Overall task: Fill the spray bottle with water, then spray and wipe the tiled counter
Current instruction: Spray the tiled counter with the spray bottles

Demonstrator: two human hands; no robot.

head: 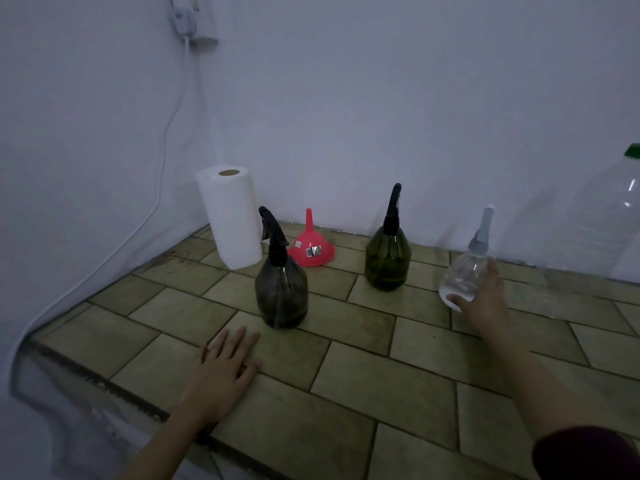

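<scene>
- On the tiled counter (363, 386), our left hand (221, 372) lies flat, palm down, fingers straight and slightly spread, holding nothing.
- Our right hand (485, 303) reaches to the clear spray bottle (464, 271), fingers curled round its far side and thumb pressed against its lower front; the bottle leans a little, its grey spray head up.
- Just ahead of our left hand stands a dark grey spray bottle (281, 292) with a black trigger head, upright on the tiles.
- Between that bottle and the clear one, further back, a green spray bottle (388, 261) stands upright, also with a black head.
- Near the wall, a red funnel (311, 249) sits mouth down, spout up, with a paper towel roll (230, 220) standing on end beside it in the corner.
- At the right edge, a large clear water jug (602, 230) with a green cap shows only in part.
- A white cable (162, 174) hangs down the left wall from a socket (192, 20).
</scene>
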